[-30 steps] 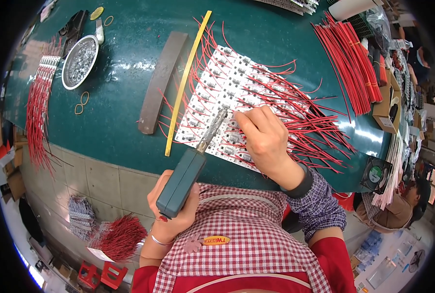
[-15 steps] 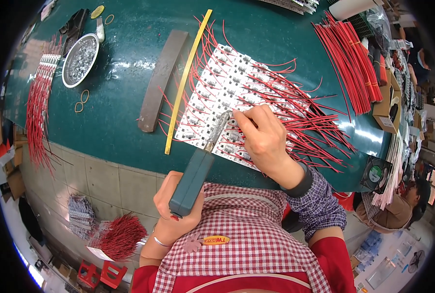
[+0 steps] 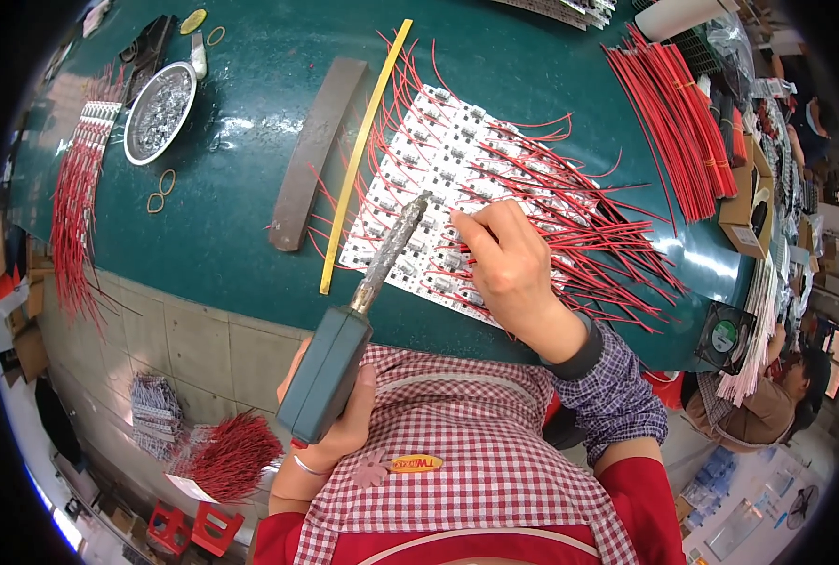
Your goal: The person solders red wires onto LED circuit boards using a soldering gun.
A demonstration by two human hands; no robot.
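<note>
My left hand [image 3: 353,419] is wrapped round the green handle of a soldering iron [image 3: 327,372]. Its long metal barrel points up and right, and the tip hovers over or rests on a white sheet of small circuit boards [image 3: 446,169]; I cannot tell which. Close to the right of the tip, my right hand [image 3: 511,268] is pinched over the sheet. What its fingertips hold is too small to make out. Red and black wires [image 3: 607,235] fan out rightward from the boards, some running beneath the right hand. Thinner red wires curl from the sheet's left edge.
Left of the sheet lie a yellow strip [image 3: 363,160] and a grey-brown bar [image 3: 318,155]. A metal bowl [image 3: 160,115] of shiny bits stands farther left, near a wired board bundle [image 3: 80,198]. Bundled red wires [image 3: 673,122] lie at the far right. A person [image 3: 767,400] sits beyond.
The soldering iron has swung down and left with my left hand, its tip drawing away from my right fingertips. My right hand has stayed nearly still.
</note>
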